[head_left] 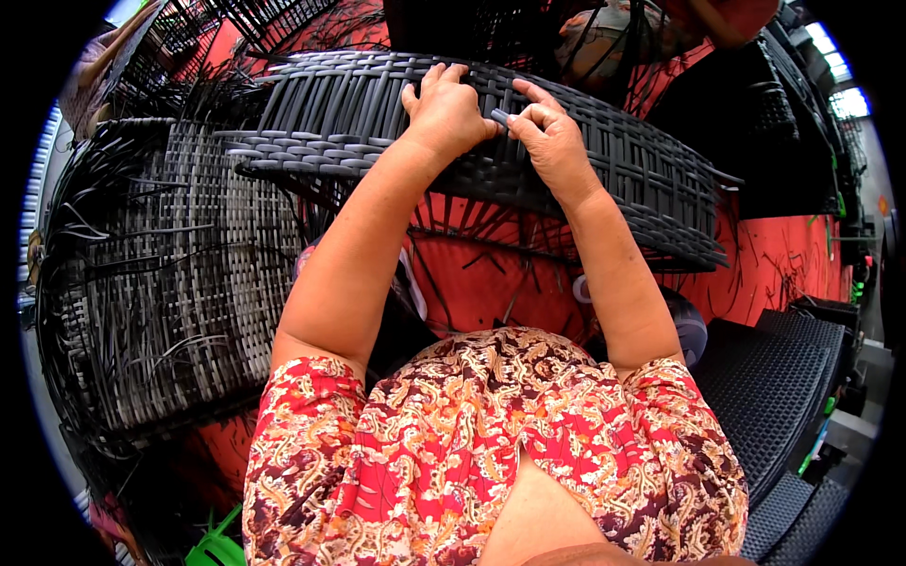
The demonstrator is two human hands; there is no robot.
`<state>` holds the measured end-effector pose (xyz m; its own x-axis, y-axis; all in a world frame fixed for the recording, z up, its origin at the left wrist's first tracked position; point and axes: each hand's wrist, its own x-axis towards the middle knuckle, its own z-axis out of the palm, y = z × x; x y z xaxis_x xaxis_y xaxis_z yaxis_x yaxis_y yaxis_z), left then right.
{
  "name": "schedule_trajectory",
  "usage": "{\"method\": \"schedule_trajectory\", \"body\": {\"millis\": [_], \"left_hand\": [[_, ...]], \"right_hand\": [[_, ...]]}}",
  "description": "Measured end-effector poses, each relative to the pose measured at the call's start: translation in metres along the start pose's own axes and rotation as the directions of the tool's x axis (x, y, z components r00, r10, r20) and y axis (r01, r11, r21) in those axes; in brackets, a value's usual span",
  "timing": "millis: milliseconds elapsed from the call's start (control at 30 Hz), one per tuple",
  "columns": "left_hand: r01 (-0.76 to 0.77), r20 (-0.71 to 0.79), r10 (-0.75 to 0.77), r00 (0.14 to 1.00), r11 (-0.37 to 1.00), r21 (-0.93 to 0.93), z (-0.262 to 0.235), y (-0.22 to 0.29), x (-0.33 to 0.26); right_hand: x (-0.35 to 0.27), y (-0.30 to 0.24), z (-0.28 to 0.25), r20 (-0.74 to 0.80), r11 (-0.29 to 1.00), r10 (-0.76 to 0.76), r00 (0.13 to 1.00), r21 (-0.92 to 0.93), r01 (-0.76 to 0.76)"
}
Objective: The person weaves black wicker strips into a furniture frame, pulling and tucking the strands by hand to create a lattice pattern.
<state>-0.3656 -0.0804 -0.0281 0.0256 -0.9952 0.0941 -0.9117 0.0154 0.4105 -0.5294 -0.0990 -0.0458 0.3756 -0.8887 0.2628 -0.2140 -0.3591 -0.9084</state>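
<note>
A dark woven wicker panel (321, 113) of flat plastic strips lies tilted in front of me. My left hand (444, 111) rests on its top, fingers curled over the far edge and pressing on the weave. My right hand (547, 132) sits just beside it, thumb and fingers pinched on the end of a grey strip (500, 116) that pokes out of the panel. Loose strip ends hang below the panel's near edge.
A second, greyer woven frame (179, 274) with loose strands stands at my left. More black woven pieces (783, 377) lie at right and behind. The floor (783, 255) is red, littered with strip offcuts. A green object (212, 547) shows at lower left.
</note>
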Motion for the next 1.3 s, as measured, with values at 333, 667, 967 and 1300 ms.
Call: {"method": "schedule_trajectory", "body": {"millis": [333, 667, 967, 1300], "left_hand": [[0.094, 0.013, -0.094, 0.995, 0.995, -0.041, 0.002, 0.0, 0.002], [0.021, 0.002, -0.022, 1.0, 0.918, -0.395, 0.011, -0.012, 0.005], [0.032, 0.091, 0.045, 0.995, 0.719, -0.694, 0.009, -0.025, 0.005], [-0.168, 0.129, 0.197, 0.972, 0.964, -0.206, 0.002, -0.024, 0.006]], "right_hand": [[-0.002, -0.003, 0.002, -0.045, 1.0, 0.0, 0.999, -0.015, -0.001], [0.0, 0.007, 0.002, -0.05, 0.98, -0.049, 0.998, -0.196, 0.038], [0.006, 0.0, -0.011, 0.299, 0.901, 0.058, 0.953, -0.426, 0.078], [0.004, 0.002, -0.005, 0.266, 0.851, 0.012, 0.964, -0.508, 0.13]]}}
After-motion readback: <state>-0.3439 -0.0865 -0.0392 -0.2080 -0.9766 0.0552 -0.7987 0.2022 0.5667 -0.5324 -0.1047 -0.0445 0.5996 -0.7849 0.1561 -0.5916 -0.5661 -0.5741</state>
